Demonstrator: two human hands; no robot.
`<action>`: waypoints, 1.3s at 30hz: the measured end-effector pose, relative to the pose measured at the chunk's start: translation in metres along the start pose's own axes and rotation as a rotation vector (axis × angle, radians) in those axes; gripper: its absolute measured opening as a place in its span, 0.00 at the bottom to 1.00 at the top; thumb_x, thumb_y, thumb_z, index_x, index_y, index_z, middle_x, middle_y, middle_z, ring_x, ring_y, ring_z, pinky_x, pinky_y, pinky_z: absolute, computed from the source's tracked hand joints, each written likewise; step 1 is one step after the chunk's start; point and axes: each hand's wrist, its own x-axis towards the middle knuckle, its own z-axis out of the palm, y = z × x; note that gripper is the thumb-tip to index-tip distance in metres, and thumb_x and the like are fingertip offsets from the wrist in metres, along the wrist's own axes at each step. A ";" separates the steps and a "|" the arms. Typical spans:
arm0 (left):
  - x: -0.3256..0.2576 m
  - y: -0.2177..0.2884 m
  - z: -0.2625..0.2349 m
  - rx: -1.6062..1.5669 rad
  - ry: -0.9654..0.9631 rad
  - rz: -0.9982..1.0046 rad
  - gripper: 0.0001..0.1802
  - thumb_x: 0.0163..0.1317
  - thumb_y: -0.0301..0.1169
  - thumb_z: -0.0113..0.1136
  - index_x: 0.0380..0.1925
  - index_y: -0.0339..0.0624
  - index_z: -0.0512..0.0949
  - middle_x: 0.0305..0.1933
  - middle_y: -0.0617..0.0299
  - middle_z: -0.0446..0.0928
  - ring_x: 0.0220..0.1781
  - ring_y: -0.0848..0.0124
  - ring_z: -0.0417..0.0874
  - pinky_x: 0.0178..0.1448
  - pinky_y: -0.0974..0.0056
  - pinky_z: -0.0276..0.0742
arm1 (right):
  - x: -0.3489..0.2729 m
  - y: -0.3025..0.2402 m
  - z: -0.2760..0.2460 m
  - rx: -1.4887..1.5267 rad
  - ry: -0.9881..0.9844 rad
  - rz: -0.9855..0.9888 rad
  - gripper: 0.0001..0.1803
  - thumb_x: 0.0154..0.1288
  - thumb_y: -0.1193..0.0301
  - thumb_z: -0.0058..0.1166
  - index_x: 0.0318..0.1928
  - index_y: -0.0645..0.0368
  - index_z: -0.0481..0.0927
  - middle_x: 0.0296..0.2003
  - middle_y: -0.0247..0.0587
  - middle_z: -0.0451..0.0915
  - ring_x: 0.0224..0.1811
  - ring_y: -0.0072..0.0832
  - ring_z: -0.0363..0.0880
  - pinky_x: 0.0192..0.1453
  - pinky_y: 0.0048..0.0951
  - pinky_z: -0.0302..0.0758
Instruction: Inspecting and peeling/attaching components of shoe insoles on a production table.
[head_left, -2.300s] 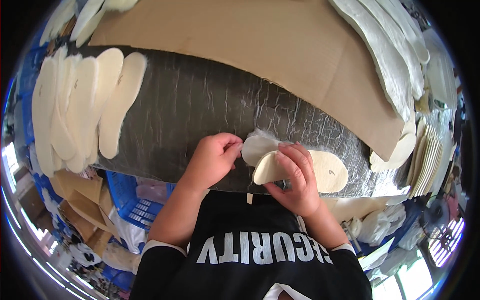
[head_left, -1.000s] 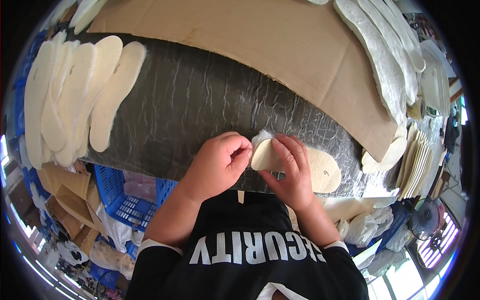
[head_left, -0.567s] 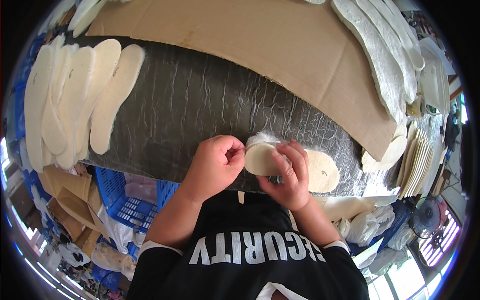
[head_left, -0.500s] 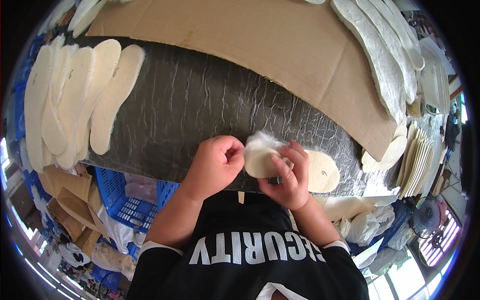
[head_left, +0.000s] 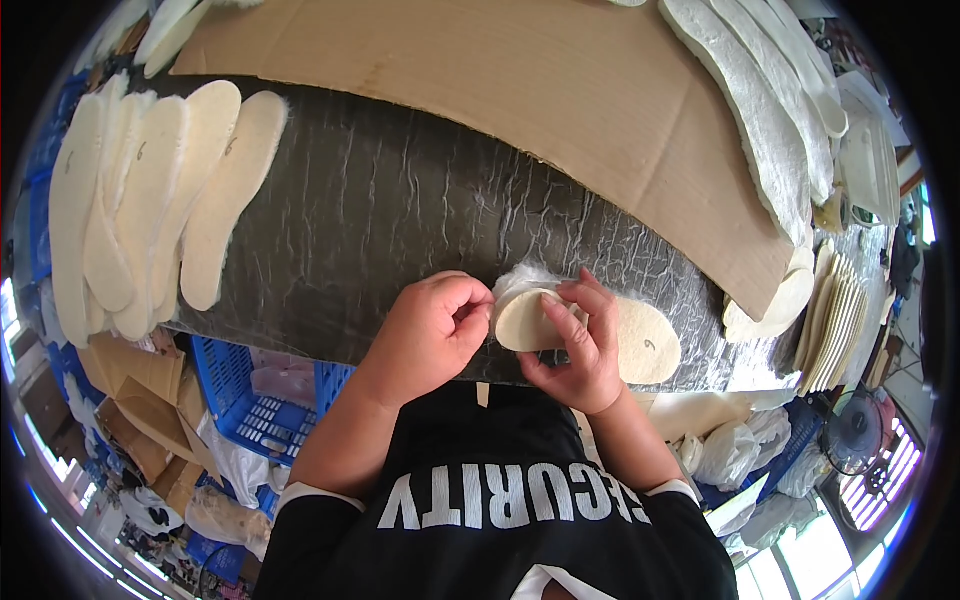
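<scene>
Insole [head_left: 640,345] heel end hid under right hand [head_left: 580,345], fleece edge barely visible. It's cream, oval, lying on dark table [head_left: 400,220] near front edge. Left hand [head_left: 435,330] pinched shut at its tip; right fingers pressing it down.

A cream, fleecy insole [head_left: 610,335] lies flat just right of centre in the frame, on the dark crinkled covering of the bench [head_left: 400,220], close to its near edge. Its rounded right end is bare, with a small dark mark on it. Its left end is bent up and curled back over itself, showing a smooth pale underside with a wisp of white fluff above it.
</scene>
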 end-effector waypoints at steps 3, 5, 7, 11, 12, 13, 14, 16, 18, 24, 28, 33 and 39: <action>0.001 -0.001 0.000 -0.011 -0.034 0.016 0.01 0.60 0.18 0.56 0.30 0.30 0.76 0.29 0.61 0.75 0.28 0.78 0.77 0.30 0.72 0.72 | 0.000 0.001 0.000 -0.004 -0.006 0.004 0.39 0.35 0.75 0.70 0.55 0.56 0.75 0.49 0.46 0.70 0.50 0.45 0.74 0.63 0.59 0.67; 0.001 -0.003 0.001 -0.030 -0.043 0.025 0.01 0.61 0.18 0.56 0.31 0.30 0.76 0.29 0.60 0.75 0.29 0.78 0.78 0.32 0.72 0.73 | 0.000 0.001 0.000 -0.002 -0.004 0.004 0.39 0.35 0.75 0.70 0.55 0.56 0.75 0.49 0.46 0.70 0.51 0.46 0.73 0.63 0.59 0.67; 0.001 -0.002 0.001 -0.024 -0.046 0.018 0.01 0.61 0.18 0.55 0.31 0.30 0.76 0.30 0.60 0.75 0.29 0.77 0.78 0.32 0.72 0.74 | 0.000 0.002 0.000 0.005 -0.003 0.004 0.39 0.35 0.75 0.70 0.55 0.56 0.75 0.50 0.46 0.70 0.51 0.46 0.73 0.63 0.59 0.67; 0.000 -0.001 0.001 -0.032 -0.046 0.017 0.01 0.61 0.18 0.55 0.31 0.30 0.76 0.30 0.60 0.76 0.30 0.77 0.79 0.33 0.72 0.75 | 0.000 0.002 0.000 0.010 -0.007 0.011 0.39 0.35 0.75 0.70 0.56 0.56 0.75 0.50 0.46 0.69 0.52 0.47 0.73 0.64 0.59 0.66; 0.000 0.000 0.002 -0.032 -0.046 0.016 0.01 0.61 0.18 0.55 0.31 0.30 0.76 0.30 0.60 0.76 0.30 0.77 0.79 0.33 0.72 0.75 | -0.001 0.002 0.000 0.011 -0.007 0.011 0.39 0.35 0.75 0.70 0.56 0.56 0.75 0.50 0.46 0.69 0.52 0.47 0.73 0.64 0.59 0.66; -0.001 0.000 0.002 -0.031 -0.043 0.023 0.01 0.61 0.18 0.55 0.31 0.30 0.76 0.30 0.60 0.76 0.30 0.77 0.79 0.32 0.72 0.75 | -0.001 0.002 0.000 0.006 -0.011 0.015 0.39 0.35 0.75 0.70 0.56 0.56 0.75 0.50 0.46 0.70 0.52 0.47 0.73 0.64 0.59 0.66; -0.001 0.001 0.002 -0.030 -0.042 0.031 0.01 0.61 0.18 0.55 0.31 0.30 0.76 0.30 0.59 0.76 0.29 0.77 0.79 0.32 0.72 0.74 | -0.001 0.002 -0.001 0.000 -0.015 0.021 0.38 0.36 0.74 0.70 0.56 0.56 0.75 0.50 0.46 0.70 0.53 0.47 0.73 0.64 0.59 0.66; -0.001 0.005 0.003 -0.026 -0.039 0.039 0.02 0.61 0.18 0.55 0.31 0.30 0.76 0.30 0.59 0.76 0.29 0.77 0.79 0.32 0.72 0.74 | -0.002 0.002 -0.001 -0.008 -0.015 0.025 0.38 0.36 0.74 0.70 0.56 0.57 0.75 0.50 0.47 0.70 0.53 0.47 0.73 0.64 0.59 0.66; -0.002 0.006 0.002 -0.019 -0.033 0.046 0.02 0.61 0.19 0.56 0.30 0.30 0.76 0.30 0.59 0.76 0.29 0.76 0.79 0.31 0.72 0.74 | -0.001 0.002 0.000 -0.011 -0.015 0.026 0.38 0.36 0.74 0.70 0.56 0.57 0.75 0.50 0.47 0.70 0.53 0.47 0.73 0.64 0.59 0.66; -0.003 0.008 0.003 -0.001 -0.033 0.107 0.01 0.60 0.19 0.58 0.32 0.32 0.76 0.31 0.59 0.76 0.30 0.75 0.78 0.33 0.71 0.74 | 0.000 0.002 0.002 -0.025 -0.024 0.047 0.38 0.37 0.74 0.70 0.56 0.57 0.75 0.50 0.48 0.70 0.54 0.48 0.72 0.64 0.59 0.66; -0.002 0.012 0.005 -0.076 -0.050 0.055 0.05 0.55 0.17 0.62 0.30 0.33 0.75 0.33 0.59 0.76 0.31 0.74 0.79 0.36 0.71 0.74 | -0.005 0.000 -0.002 -0.006 -0.017 0.090 0.43 0.37 0.67 0.74 0.59 0.57 0.72 0.52 0.51 0.69 0.56 0.50 0.71 0.63 0.55 0.67; -0.003 -0.008 -0.005 0.006 -0.071 0.159 0.08 0.53 0.14 0.62 0.30 0.34 0.74 0.42 0.57 0.75 0.42 0.71 0.78 0.46 0.70 0.75 | 0.021 0.009 -0.036 -0.121 -0.103 0.261 0.41 0.43 0.59 0.73 0.59 0.57 0.72 0.55 0.52 0.72 0.55 0.49 0.72 0.60 0.46 0.67; -0.007 -0.039 -0.003 -0.285 -0.020 0.108 0.08 0.55 0.13 0.62 0.31 0.33 0.74 0.43 0.57 0.76 0.44 0.73 0.77 0.49 0.69 0.76 | 0.028 0.023 -0.045 -0.018 -0.347 0.326 0.23 0.52 0.61 0.67 0.47 0.55 0.80 0.36 0.40 0.82 0.41 0.40 0.79 0.51 0.39 0.70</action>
